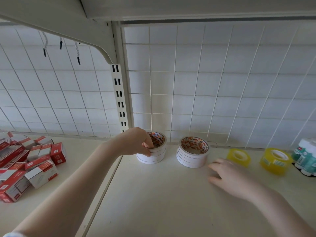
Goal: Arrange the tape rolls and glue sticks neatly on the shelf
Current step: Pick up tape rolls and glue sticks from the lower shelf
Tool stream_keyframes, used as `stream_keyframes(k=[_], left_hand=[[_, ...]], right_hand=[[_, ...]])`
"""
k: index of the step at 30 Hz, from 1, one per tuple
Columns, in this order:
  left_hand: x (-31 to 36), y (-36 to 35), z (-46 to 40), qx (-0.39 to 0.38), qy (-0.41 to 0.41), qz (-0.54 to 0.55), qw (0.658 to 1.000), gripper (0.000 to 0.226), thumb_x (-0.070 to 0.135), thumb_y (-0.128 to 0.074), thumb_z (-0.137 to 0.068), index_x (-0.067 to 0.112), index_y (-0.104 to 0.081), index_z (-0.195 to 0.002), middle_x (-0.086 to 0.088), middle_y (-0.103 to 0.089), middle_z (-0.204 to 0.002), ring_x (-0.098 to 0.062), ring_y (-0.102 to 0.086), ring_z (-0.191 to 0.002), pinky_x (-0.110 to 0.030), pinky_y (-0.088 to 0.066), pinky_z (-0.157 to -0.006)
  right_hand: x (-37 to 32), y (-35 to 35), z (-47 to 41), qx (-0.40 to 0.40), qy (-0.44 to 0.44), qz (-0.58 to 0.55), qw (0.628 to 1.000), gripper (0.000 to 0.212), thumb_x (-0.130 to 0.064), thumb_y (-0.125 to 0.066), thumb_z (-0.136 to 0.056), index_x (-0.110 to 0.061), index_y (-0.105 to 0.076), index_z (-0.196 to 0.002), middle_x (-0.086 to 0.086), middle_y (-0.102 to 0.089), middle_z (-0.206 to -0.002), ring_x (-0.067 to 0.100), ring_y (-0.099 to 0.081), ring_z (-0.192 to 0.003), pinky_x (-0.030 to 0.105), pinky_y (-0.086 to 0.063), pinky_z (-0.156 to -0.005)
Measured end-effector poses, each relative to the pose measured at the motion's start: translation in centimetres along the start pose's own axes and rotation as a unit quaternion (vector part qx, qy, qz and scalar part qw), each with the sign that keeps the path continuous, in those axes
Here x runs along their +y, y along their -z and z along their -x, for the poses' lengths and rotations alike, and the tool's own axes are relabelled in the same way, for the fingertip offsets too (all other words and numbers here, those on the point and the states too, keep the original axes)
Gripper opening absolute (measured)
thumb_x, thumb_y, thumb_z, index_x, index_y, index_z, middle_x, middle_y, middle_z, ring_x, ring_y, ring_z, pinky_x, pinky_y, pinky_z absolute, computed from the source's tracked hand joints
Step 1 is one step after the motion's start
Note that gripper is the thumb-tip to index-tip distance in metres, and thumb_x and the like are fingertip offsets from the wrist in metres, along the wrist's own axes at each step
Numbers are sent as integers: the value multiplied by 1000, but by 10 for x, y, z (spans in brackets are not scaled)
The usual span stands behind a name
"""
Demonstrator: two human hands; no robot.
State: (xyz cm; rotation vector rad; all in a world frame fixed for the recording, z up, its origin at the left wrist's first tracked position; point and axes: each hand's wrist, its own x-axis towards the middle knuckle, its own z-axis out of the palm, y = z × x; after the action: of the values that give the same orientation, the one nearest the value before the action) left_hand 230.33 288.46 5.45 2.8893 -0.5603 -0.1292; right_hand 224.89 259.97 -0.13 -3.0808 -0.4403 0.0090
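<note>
Two stacks of white tape rolls stand near the back of the cream shelf. My left hand grips the left stack, fingers curled inside its core and thumb on the outer wall. The right stack stands free beside it. My right hand hovers blurred over the shelf with fingers spread, just in front of a small yellow tape roll and holding nothing. A larger yellow tape roll stands further right. White and teal glue sticks cluster at the right edge.
A jumble of red and white small boxes lies on the neighbouring shelf at the left. A white wire grid backs the shelf, with a slotted upright post between the two bays. Another shelf hangs overhead.
</note>
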Motion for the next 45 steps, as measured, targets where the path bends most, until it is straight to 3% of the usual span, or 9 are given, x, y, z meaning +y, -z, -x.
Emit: stream_keyframes(k=[5, 9, 12, 19, 22, 26, 29, 37, 45], left_hand=[[4, -6, 7, 33, -11, -55, 998, 17, 31, -61, -86, 27, -68, -100, 13, -63, -100, -11, -55, -91, -25, -46, -79], [13, -22, 22, 108, -2, -68, 992, 21, 34, -59, -88, 24, -64, -106, 12, -59, -100, -15, -55, -101, -30, -46, -81], [26, -38, 38, 156, 20, -62, 986, 36, 34, -59, -88, 18, -59, -120, 5, -60, -117, -18, -52, -111, -33, -45, -89], [81, -74, 77, 172, 113, -20, 978, 63, 38, -55, -90, 19, -29, -144, 2, -30, -147, -20, -35, -131, -32, -37, -99], [109, -90, 90, 163, 148, -11, 975, 62, 41, -49, -92, 22, -23, -146, 5, -24, -150, -15, -29, -135, -27, -33, -101], [142, -105, 102, 176, 153, 7, 972, 60, 44, -48, -92, 24, -27, -145, 6, -29, -147, -14, -30, -134, -28, -33, -101], [171, -112, 105, 185, 131, -3, 974, 57, 47, -46, -92, 26, -31, -143, 7, -34, -143, -15, -34, -131, -27, -35, -100], [245, -130, 120, 219, 60, 44, 973, 53, 42, -54, -89, 24, -43, -137, 2, -46, -137, -21, -42, -125, -34, -38, -95], [344, -141, 115, 198, -2, 69, 978, 51, 38, -61, -86, 20, -50, -133, -2, -51, -131, -25, -46, -121, -38, -41, -92]], right_hand=[[2, -6, 12, 34, 7, -18, 999, 31, -40, -42, -95, -21, -54, -116, -6, -49, -115, 13, -43, -114, 26, -39, -89], [8, -6, 27, 45, -8, -12, 999, 28, -43, -40, -94, -24, -52, -110, -6, -47, -112, 14, -43, -114, 29, -42, -85], [14, -6, 43, 58, -18, 11, 998, 28, -46, -38, -94, -25, -50, -109, -6, -47, -115, 15, -46, -114, 30, -41, -81], [44, -10, 93, 87, -58, 55, 993, 32, -52, -33, -94, -34, -47, -115, -12, -48, -119, 9, -45, -117, 25, -38, -88], [57, -11, 113, 122, -78, 38, 989, 24, -49, -55, -86, -30, -58, -102, -7, -58, -105, 16, -56, -103, 31, -46, -80], [83, -23, 140, 163, -116, 4, 980, 23, -29, -80, -65, -16, -67, -79, 4, -63, -78, 31, -62, -74, 37, -52, -59], [91, -25, 166, 237, -127, 1, 963, 29, -20, -84, -58, -9, -68, -80, 9, -62, -71, 34, -62, -66, 38, -52, -52], [111, -32, 260, 381, -218, 31, 898, 19, -17, -71, -74, -5, -67, -88, 14, -62, -76, 37, -61, -70, 41, -50, -60], [168, -24, 340, 355, -299, 39, 885, 31, -21, -80, -68, -9, -68, -94, 10, -64, -79, 33, -62, -72, 39, -51, -63]])
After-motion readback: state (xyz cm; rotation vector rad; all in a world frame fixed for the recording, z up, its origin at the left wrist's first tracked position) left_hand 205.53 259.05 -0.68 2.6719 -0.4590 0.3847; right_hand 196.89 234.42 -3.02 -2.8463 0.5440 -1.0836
